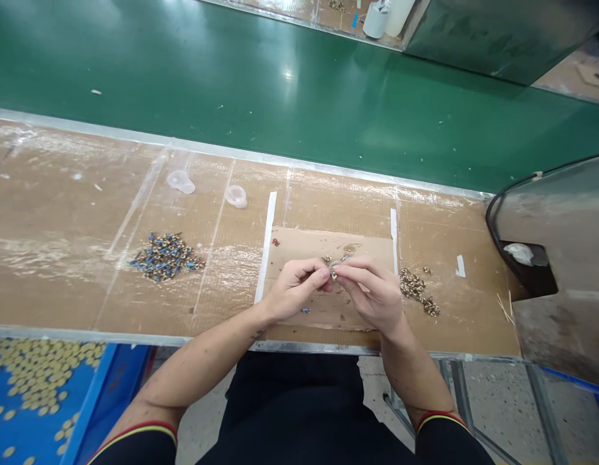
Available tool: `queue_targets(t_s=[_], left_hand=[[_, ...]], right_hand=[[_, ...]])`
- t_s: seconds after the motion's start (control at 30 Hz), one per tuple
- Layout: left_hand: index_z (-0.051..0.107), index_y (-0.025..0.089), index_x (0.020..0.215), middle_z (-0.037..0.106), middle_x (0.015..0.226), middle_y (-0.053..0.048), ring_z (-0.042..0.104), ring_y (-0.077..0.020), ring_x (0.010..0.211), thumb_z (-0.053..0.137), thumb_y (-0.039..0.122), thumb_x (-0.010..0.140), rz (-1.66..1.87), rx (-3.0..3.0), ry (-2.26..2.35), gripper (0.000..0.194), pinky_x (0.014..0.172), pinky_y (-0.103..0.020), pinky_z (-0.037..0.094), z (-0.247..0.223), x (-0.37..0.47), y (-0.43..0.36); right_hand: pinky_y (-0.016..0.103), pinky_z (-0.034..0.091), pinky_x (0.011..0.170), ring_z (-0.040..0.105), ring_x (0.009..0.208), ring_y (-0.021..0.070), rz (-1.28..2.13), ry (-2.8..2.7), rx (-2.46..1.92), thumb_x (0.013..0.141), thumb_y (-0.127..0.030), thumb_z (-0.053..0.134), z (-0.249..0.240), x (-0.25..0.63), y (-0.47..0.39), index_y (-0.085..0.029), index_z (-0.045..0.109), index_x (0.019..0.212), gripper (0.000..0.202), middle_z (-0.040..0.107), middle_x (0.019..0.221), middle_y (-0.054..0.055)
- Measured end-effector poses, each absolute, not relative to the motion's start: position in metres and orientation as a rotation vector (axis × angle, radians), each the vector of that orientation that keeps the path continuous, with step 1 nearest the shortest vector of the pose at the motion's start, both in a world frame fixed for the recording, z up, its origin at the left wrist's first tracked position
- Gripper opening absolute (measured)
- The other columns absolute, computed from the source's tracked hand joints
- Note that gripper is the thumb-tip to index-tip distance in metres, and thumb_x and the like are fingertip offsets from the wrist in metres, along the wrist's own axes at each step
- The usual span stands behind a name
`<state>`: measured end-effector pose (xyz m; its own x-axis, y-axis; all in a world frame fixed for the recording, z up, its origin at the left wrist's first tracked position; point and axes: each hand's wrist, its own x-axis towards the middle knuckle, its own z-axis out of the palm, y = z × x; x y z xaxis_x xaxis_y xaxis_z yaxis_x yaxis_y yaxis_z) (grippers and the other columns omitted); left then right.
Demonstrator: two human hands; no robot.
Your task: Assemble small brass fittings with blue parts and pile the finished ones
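Observation:
Over a brown cardboard sheet (299, 248), my left hand (299, 287) and my right hand (374, 290) meet at the fingertips. Between them they pinch a small metal piece (334, 275); its details are too small to tell. Both hands have thumb and fingers closed on it. Just beyond the fingers lie small brass-coloured bits (327, 258) and a blue-tipped piece (346, 257). Another small blue piece (305, 310) rests nearer me, below my left hand. Small red bits (275, 242) are at the sheet's upper left.
A pile of blue and brass pieces (166, 257) lies left, brass pieces (418, 290) right. Two clear plastic items (181, 182) sit farther back. A green belt (260, 90) runs behind the table. A metal housing (565, 258) with a black cable stands right; a blue tray (81, 413) is lower left.

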<state>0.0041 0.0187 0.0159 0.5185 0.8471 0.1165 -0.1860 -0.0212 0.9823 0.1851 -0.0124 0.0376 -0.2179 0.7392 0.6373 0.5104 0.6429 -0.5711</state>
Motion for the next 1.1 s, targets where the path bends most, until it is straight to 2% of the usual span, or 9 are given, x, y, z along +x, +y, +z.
queue_targets(t_s=[0.1,0.23,0.37,0.6,0.73,0.87,0.97,1.1], left_hand=[[0.066,0.016,0.074,0.068,0.066,-0.004,0.063,-0.0125,0.062,0.051,0.06,0.101,0.911,1.37,0.634,0.054,0.062,-0.024,0.055,0.017,0.004,0.019],[0.07,0.015,0.089,0.071,0.071,-0.005,0.066,-0.0129,0.065,0.048,0.057,0.103,0.976,1.504,0.622,0.049,0.063,-0.023,0.054,0.016,0.001,0.019],[0.068,0.016,0.087,0.072,0.071,-0.004,0.066,-0.0119,0.063,0.047,0.049,0.106,1.021,1.626,0.63,0.044,0.061,-0.022,0.052,0.015,0.001,0.017],[0.064,0.017,0.082,0.068,0.067,-0.002,0.063,-0.0106,0.059,0.046,0.035,0.108,1.184,1.959,0.72,0.037,0.058,-0.021,0.05,0.018,-0.007,0.021],[0.064,0.018,0.083,0.066,0.067,-0.002,0.062,-0.013,0.062,0.049,0.027,0.106,1.257,2.245,1.056,0.029,0.06,-0.024,0.048,0.015,-0.057,0.011],[0.065,0.019,0.08,0.066,0.066,-0.002,0.061,-0.0146,0.061,0.053,0.023,0.101,1.025,2.335,1.64,0.024,0.06,-0.026,0.044,0.001,-0.128,0.0],[0.064,0.019,0.071,0.066,0.064,-0.004,0.06,-0.0162,0.06,0.055,0.029,0.097,0.906,2.235,1.978,0.029,0.059,-0.028,0.041,-0.012,-0.169,0.002],[0.054,0.02,0.059,0.053,0.053,0.0,0.048,-0.014,0.053,0.06,0.041,0.093,1.051,1.957,2.307,0.041,0.057,-0.028,0.034,-0.011,-0.188,0.005]], right_hand=[[0.029,0.062,0.067,0.072,0.077,0.015,0.349,-1.852,-1.037,0.093,-0.008,0.069,0.037,0.187,-0.012,-0.026,0.075,0.109,0.025,0.075,0.089,0.003],[0.028,0.061,0.065,0.071,0.074,0.0146,0.441,-1.779,-1.106,0.093,-0.014,0.071,0.037,0.189,-0.014,-0.025,0.077,0.101,0.015,0.076,0.086,0.002],[0.028,0.061,0.064,0.071,0.073,0.0149,0.472,-1.767,-1.123,0.094,-0.018,0.07,0.038,0.188,-0.014,-0.024,0.077,0.098,0.01,0.076,0.084,0.003],[0.029,0.06,0.065,0.073,0.077,0.016,0.433,-1.766,-1.173,0.103,-0.027,0.058,0.043,0.191,-0.014,-0.024,0.077,0.105,0.02,0.077,0.087,0.004],[0.029,0.056,0.064,0.071,0.074,0.015,0.356,-1.684,-1.202,0.1,-0.022,0.061,0.043,0.202,-0.013,-0.025,0.077,0.11,0.019,0.076,0.088,0.003],[0.027,0.052,0.06,0.068,0.072,0.014,0.359,-1.667,-1.164,0.095,-0.014,0.066,0.041,0.208,-0.013,-0.027,0.077,0.109,0.022,0.076,0.087,0.002],[0.027,0.051,0.058,0.069,0.072,0.014,0.327,-1.703,-1.111,0.093,-0.012,0.067,0.042,0.21,-0.013,-0.027,0.077,0.105,0.021,0.077,0.086,0.001],[0.027,0.048,0.055,0.068,0.066,0.0136,0.213,-1.709,-1.141,0.094,-0.015,0.067,0.045,0.217,-0.009,-0.025,0.077,0.097,0.015,0.078,0.083,0.001]])
